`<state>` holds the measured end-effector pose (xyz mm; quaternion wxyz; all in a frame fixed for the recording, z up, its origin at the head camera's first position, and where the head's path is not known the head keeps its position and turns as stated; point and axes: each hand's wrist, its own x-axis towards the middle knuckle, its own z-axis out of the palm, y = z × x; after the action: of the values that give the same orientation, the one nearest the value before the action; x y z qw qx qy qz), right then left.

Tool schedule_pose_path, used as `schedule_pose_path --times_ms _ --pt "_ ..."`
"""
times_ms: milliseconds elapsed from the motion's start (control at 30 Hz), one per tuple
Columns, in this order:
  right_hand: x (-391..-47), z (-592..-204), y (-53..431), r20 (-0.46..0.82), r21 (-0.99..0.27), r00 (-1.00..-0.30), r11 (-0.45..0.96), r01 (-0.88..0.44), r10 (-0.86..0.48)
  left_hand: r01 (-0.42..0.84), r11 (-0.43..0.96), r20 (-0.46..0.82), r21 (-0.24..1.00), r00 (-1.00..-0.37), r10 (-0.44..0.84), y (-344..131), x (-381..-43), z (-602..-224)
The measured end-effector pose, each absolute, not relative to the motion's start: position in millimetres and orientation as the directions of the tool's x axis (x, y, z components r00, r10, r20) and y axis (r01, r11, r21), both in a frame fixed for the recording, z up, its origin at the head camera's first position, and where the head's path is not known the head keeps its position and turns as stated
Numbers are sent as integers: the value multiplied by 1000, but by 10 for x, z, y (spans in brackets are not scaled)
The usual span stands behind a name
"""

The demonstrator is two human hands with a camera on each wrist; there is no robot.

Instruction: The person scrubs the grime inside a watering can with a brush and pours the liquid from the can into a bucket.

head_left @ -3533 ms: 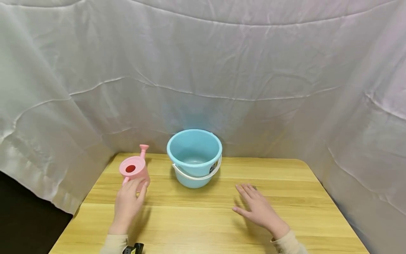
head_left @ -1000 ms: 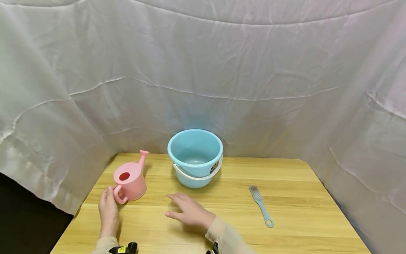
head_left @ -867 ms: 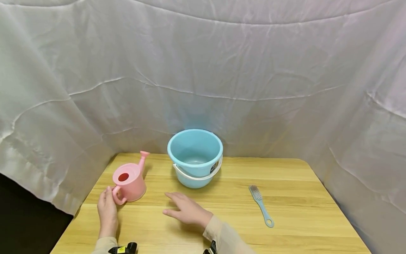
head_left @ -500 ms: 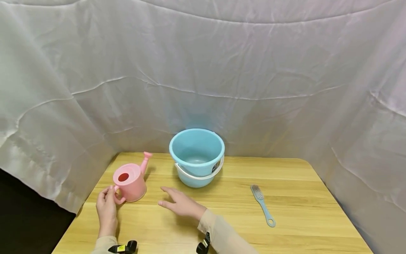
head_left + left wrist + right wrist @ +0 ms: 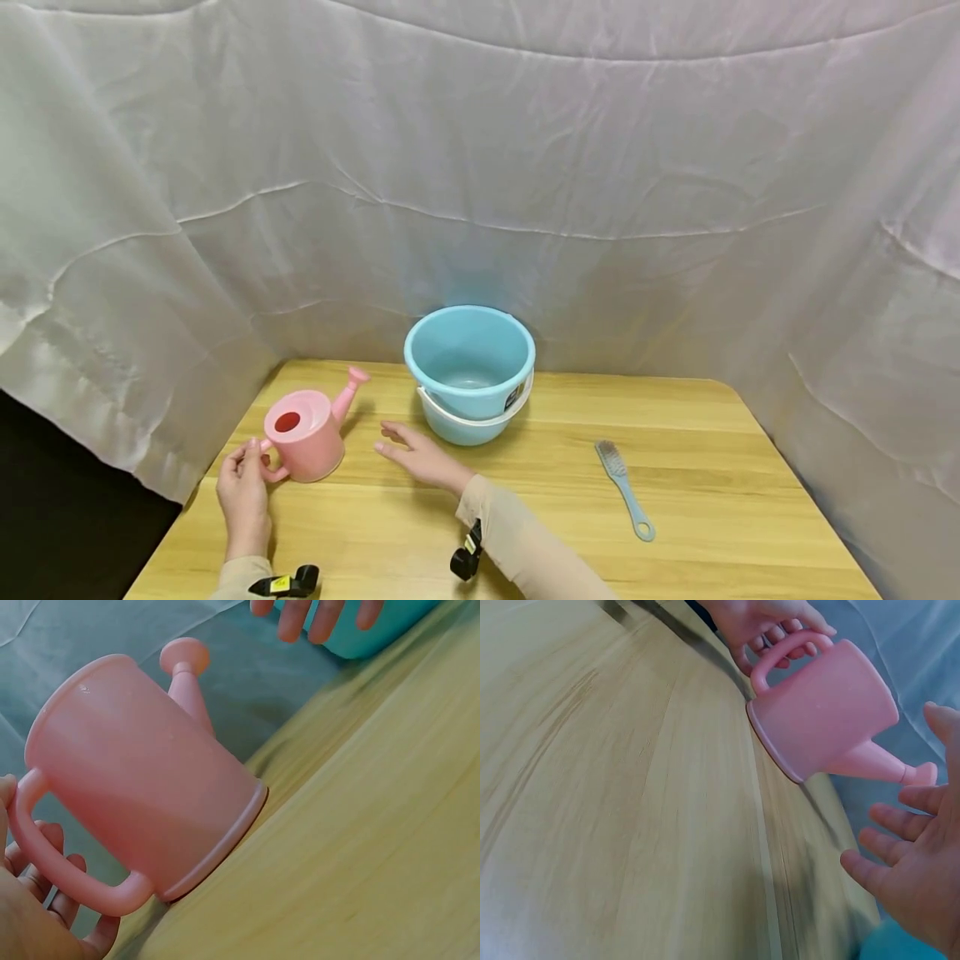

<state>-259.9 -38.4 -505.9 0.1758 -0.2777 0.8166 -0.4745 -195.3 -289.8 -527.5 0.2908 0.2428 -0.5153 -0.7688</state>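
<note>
Head view: with the left hand [image 5: 243,493], grasping a pink watering can [image 5: 313,450] on the tabletop [image 5: 712,467], at eight o'clock from a blue bucket [image 5: 467,429]; at four o'clock from that, a brush [image 5: 626,493]. Left wrist: gripping the handle [image 5: 67,880] near its top. Right wrist: holding the right hand [image 5: 928,877] at five o'clock from the can, apart, with fingers [image 5: 900,822] extended, released.

Watering can [image 5: 311,450], pink, with a reddish round opening [image 5: 287,422], a loop handle [image 5: 60,877] and a flared spout [image 5: 342,407]. It is held by the handle, base down on the surface [image 5: 570,467], left of the blue bucket [image 5: 461,406], its spout rising on the side nearer the bucket.
</note>
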Motion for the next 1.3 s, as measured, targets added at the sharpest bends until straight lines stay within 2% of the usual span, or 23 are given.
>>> schedule_pose_path --times_ms 233,700,1000,1300 --pt "-2635 -5103 -511 -59 -904 -793 369 -215 -607 201 -300 -74 933 -708 -703 -2926 -1975 -5291" --pt "-2747 -5011 -861 -69 -913 -805 362 -186 -589 201 -328 -99 923 -699 -708 -3066 -2017 -5164" --pt "-2759 -5016 -970 -129 -935 -817 344 -89 -562 202 -330 -113 922 -677 -728 -3122 -2037 -5147" --pt "-2757 -5155 -1000 -82 -951 -801 287 -115 -593 179 -344 -133 922 -688 -713 -3136 -2065 -5147"
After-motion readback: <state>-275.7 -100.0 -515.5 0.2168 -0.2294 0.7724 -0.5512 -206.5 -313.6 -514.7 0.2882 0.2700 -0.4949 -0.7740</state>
